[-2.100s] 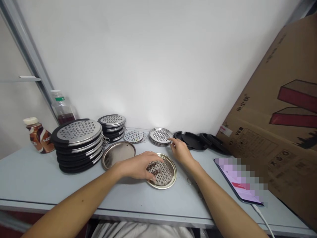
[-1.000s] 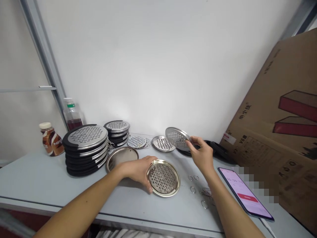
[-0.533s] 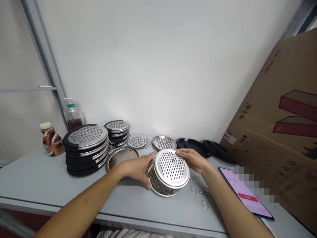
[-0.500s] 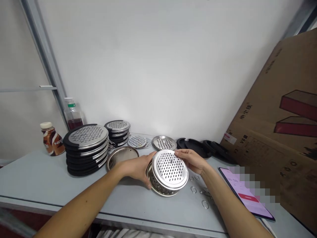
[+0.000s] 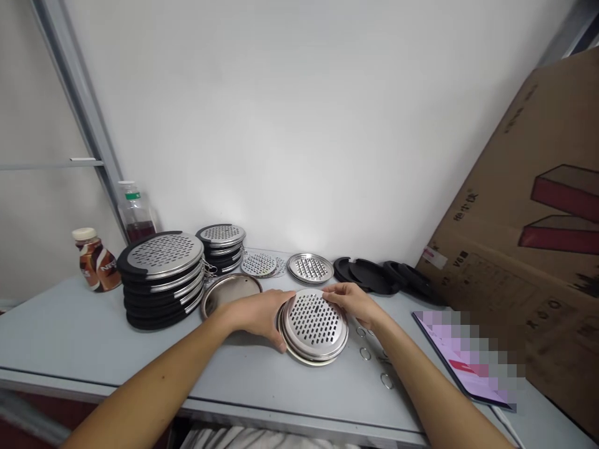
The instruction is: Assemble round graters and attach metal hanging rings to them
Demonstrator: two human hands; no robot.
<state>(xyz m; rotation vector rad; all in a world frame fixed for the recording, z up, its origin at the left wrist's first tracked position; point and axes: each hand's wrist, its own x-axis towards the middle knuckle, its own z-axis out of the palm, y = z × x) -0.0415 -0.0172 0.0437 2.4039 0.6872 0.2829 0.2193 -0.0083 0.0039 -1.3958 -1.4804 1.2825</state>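
Before me on the table is a round metal grater plate (image 5: 314, 319) with rows of slots, lying on other round metal pieces whose rims show beneath it. My left hand (image 5: 266, 315) curves around the left side of this pile, thumb at the front. At the upper right rim, my right hand (image 5: 350, 302) pinches the slotted plate; its fingertips partly cover the edge. Behind my left wrist lies a shallow round metal dish (image 5: 229, 288), partly hidden. Farther back is another grater plate (image 5: 309, 269) with raised teeth.
Left stand two stacks of black-rimmed graters (image 5: 163, 280) (image 5: 221, 246) and two bottles (image 5: 96, 262) (image 5: 137, 215). Loose perforated discs (image 5: 259, 265) and black round holders (image 5: 374, 276) lie at the back. Metal rings (image 5: 387, 381), a tablet (image 5: 461, 362) and a large cardboard box (image 5: 515, 218) are right.
The slotted plate has come down from above the pile and now sits nearly flat on it. Both hands have stayed at its rim, my right moving slightly left.
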